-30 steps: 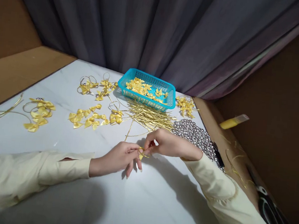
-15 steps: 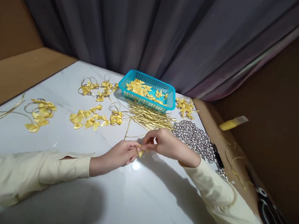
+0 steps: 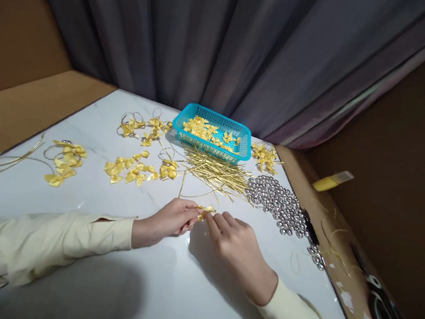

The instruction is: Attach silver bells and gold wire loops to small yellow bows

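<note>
Right hand point(image 3: 236, 242) has dropped from above the bow to the tabletop point(image 3: 192, 288) at 4 o'clock of it, fingertips now meeting the left hand point(image 3: 171, 218). Both hands pinch the small yellow bow point(image 3: 205, 210), fingers closed on it (grip is at the very tips). Risk: the bow could slip or twist loose, being so small. Gold cord point(image 3: 194, 194) runs toward 12 o'clock; whether it is attached to the bow cannot be made out. Scissors point(image 3: 392, 317) are cut off at 4 o'clock.
</note>
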The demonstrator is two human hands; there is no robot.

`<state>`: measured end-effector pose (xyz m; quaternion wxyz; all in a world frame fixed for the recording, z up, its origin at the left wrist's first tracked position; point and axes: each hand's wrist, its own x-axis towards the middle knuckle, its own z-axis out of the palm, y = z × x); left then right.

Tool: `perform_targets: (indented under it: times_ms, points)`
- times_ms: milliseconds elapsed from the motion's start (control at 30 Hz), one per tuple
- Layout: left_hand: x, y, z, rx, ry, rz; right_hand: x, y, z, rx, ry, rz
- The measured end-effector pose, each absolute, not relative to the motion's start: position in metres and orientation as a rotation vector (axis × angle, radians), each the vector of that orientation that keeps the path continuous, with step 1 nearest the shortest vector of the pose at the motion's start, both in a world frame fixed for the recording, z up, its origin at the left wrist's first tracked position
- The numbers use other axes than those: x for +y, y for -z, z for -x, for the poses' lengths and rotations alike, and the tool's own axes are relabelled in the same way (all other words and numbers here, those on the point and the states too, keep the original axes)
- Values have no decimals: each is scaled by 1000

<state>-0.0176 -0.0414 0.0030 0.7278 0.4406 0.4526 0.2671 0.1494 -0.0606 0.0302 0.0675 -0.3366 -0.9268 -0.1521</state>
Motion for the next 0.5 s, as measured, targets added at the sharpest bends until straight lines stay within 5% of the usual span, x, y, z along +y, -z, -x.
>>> perform_targets:
  times_ms: [267, 500]
  points:
    - [-41, -6, 16, 1004, -568, -946, -62, -27, -147, -2768, 484, 863]
    - [-40, -7, 18, 975, -564, -987, -78, -88, -194, -2278, -529, 1052]
